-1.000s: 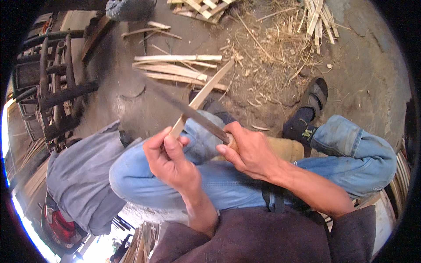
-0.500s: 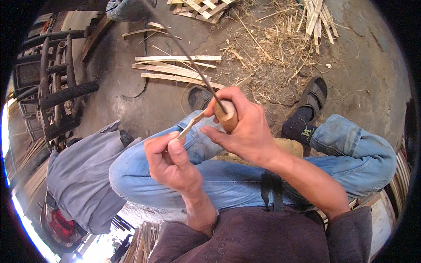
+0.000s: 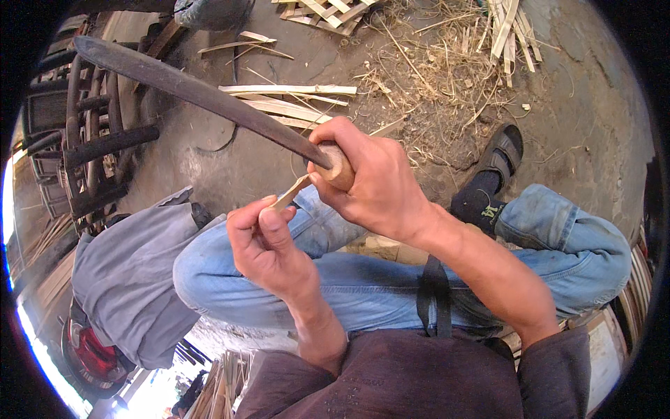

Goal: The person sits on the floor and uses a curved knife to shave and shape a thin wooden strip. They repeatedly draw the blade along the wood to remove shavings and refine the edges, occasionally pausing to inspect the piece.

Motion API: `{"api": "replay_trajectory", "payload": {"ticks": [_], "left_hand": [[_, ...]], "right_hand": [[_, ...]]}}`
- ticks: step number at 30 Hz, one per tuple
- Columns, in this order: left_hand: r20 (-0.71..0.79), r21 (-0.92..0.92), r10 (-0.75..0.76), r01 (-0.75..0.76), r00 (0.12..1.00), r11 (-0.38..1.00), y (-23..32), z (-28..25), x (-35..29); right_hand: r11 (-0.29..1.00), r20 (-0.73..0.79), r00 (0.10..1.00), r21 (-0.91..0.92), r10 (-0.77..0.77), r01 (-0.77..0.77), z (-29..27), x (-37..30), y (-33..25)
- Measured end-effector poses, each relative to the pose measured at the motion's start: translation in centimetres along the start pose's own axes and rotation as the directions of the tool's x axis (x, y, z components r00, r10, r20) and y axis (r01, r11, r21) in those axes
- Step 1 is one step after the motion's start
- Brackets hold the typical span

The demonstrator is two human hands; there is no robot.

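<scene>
My right hand (image 3: 382,185) is wrapped round the wooden handle (image 3: 338,167) of a long machete (image 3: 209,105). Its dark blade points up and to the left, wide side showing. Thumb and fingertips of my left hand (image 3: 269,248) pinch one end of a short, thin bamboo strip (image 3: 292,193). The strip's other end reaches my right thumb, beside the handle; whether the thumb grips it I cannot tell. Both hands are above my crossed legs in blue jeans (image 3: 349,279).
Ahead on the floor lie pale bamboo strips (image 3: 289,89), a woven lattice piece (image 3: 328,12) and scattered shavings (image 3: 419,70). A dark wooden rack (image 3: 94,133) stands at the left, above a grey cloth (image 3: 136,272). More strips (image 3: 223,387) are behind at lower left.
The machete has swung and turned: its blade was seen edge-on, pointing upward, and now slants far left with its flat side showing. My right hand has shifted slightly left.
</scene>
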State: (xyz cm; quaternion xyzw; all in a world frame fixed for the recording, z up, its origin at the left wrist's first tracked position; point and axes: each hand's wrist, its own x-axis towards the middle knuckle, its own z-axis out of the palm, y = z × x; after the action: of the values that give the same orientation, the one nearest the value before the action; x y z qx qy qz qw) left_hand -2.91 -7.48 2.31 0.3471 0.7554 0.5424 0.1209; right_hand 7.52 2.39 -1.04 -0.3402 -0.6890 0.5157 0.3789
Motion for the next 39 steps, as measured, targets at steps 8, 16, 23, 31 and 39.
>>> {"api": "replay_trajectory", "payload": {"ticks": [8,16,23,31,39], "left_hand": [[0.048,0.002,0.059,-0.059,0.997,0.998,-0.1,0.0,0.0],[0.069,-0.041,0.04,-0.038,0.997,0.998,0.3,0.2,-0.3],[0.072,-0.04,0.064,-0.061,0.995,0.997,0.0,-0.1,-0.3],[0.036,-0.014,0.017,-0.017,0.999,1.0,0.1,-0.1,-0.2],[-0.004,0.002,-0.01,0.01,1.0,1.0,0.2,0.1,-0.2]], "right_hand": [[0.984,-0.133,0.983,-0.111,0.127,-0.142,-1.7,2.1,-0.8],[0.968,0.058,0.974,0.113,0.22,-0.225,-1.6,-1.0,-1.7],[0.945,0.032,0.963,0.187,0.267,-0.268,-0.7,-0.8,-1.6],[0.95,-0.129,0.942,0.086,0.311,-0.302,-1.0,-0.4,-1.6],[0.988,-0.082,0.985,0.009,0.154,-0.154,0.6,-0.9,-0.8]]}}
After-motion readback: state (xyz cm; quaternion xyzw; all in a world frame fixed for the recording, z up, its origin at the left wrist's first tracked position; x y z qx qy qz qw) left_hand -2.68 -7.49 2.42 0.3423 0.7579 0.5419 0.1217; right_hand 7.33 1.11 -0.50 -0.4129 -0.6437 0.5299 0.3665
